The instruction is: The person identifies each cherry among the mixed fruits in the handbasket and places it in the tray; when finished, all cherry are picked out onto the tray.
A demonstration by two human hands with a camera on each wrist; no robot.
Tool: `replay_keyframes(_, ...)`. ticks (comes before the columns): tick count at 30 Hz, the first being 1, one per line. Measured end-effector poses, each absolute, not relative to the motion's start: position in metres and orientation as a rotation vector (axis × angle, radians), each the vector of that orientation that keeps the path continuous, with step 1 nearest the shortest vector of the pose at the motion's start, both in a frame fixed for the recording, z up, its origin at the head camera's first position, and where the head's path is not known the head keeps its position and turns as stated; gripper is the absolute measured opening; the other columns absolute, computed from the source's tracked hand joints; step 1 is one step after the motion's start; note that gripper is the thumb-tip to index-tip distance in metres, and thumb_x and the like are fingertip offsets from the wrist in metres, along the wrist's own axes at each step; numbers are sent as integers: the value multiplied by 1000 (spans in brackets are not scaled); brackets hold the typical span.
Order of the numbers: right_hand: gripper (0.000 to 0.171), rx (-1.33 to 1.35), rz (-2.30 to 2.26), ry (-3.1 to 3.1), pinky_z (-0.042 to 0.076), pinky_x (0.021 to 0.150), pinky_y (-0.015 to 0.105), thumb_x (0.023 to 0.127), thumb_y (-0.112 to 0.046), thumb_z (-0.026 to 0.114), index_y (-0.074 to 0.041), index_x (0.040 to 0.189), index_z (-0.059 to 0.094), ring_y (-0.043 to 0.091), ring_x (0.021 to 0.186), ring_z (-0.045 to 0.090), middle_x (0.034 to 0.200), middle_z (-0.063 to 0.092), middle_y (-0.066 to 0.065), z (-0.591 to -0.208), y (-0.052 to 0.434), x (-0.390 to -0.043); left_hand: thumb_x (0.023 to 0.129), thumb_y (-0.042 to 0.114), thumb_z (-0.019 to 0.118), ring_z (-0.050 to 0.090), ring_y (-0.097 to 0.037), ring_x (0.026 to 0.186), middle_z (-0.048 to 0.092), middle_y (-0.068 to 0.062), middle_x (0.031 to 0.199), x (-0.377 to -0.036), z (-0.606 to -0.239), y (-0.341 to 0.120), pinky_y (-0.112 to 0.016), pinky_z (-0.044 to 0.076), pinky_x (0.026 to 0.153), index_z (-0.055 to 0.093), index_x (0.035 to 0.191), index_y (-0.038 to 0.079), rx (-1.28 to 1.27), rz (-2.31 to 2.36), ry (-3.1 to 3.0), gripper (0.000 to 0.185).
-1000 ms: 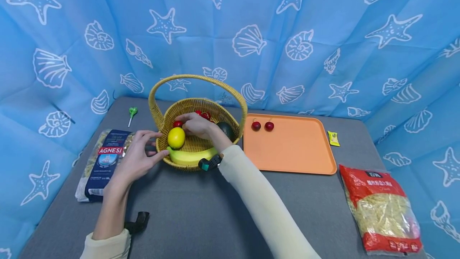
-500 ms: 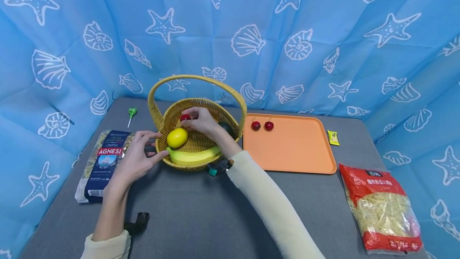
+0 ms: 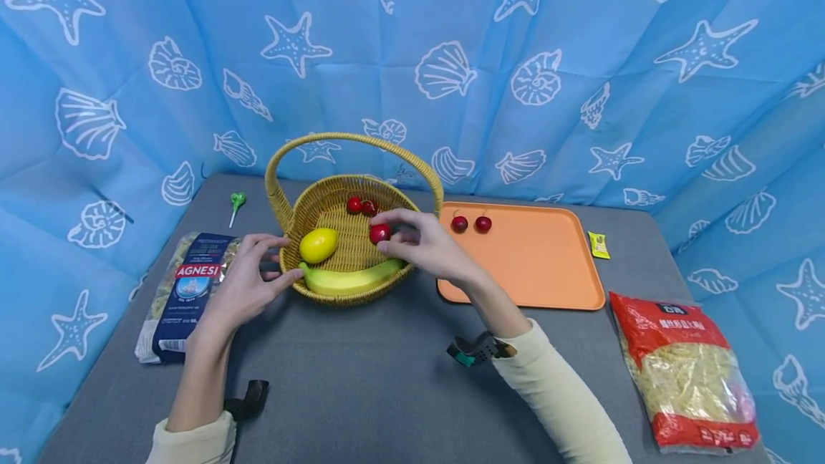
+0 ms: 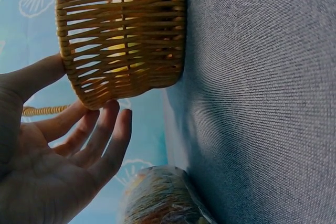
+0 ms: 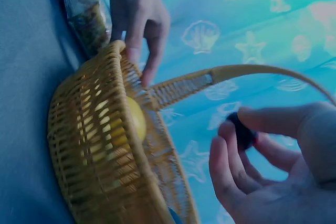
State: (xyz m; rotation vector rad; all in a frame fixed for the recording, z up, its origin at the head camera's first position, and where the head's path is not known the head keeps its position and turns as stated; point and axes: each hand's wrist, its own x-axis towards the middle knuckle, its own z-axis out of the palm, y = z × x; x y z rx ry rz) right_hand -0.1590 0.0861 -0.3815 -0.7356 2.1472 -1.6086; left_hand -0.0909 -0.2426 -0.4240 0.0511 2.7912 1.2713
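Working at a grey desk beneath the basket, with a blue shell-and-starfish curtain behind it. With basket mouth upward, long axis left to right. Pinching a red cherry, too round to point anywhere, over the basket's right half with the right grip. Touching the basket's left end with the left grip, fingers loose.

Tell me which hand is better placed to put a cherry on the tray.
Probably the right hand: it pinches a cherry and is nearer the orange tray; the left hand touches the basket.
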Motion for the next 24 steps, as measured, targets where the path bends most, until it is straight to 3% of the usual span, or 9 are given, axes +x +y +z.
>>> replay_keyframes(4,39,-855,-1632,2132,63,84,22,102,-4,73,-4,140,67,17,96,71,131,71,14,-376,122,-137,103,27,77,54,-44,134,39,-25,159,-91,-423,-242,-59,62,109,52,155,2,46,1277,2785,63)
replay_keyframes(8,38,-909,-1678,2178,67,88,26,99,-1,75,-4,137,67,18,98,74,127,71,18,-376,157,-124,103,28,77,55,-44,134,39,-25,159,-91,-423,-242,-60,61,109,52,155,2,47,1270,2787,63)
replay_keyframes(15,37,-687,-1675,2471,66,89,18,99,-1,76,-2,135,67,13,101,76,131,70,22,-400,211,-139,103,28,77,55,-43,132,40,-26,156,-91,-424,-243,-58,62,107,52,154,1,71,1264,2795,63)
replay_keyframes(17,37,-581,-1625,2570,64,88,14,100,-3,75,0,136,67,18,104,77,133,69,24,-413,223,-151,103,28,76,55,-43,132,40,-26,157,-91,-424,-243,-58,62,107,52,154,1,70,1265,2793,63)
replay_keyframes(21,40,-370,-1535,2711,59,86,7,103,-3,72,3,142,63,40,114,76,141,65,28,-438,241,-174,103,27,76,54,-43,133,39,-26,158,-91,-424,-243,-59,62,108,52,155,1,59,1268,2789,62)
replay_keyframes(24,42,-221,-1470,2778,65,94,19,105,-6,70,3,145,62,46,122,73,143,66,28,-453,250,-190,103,27,76,54,-44,133,39,-26,158,-92,-424,-243,-60,61,109,52,155,1,55,1269,2788,63)
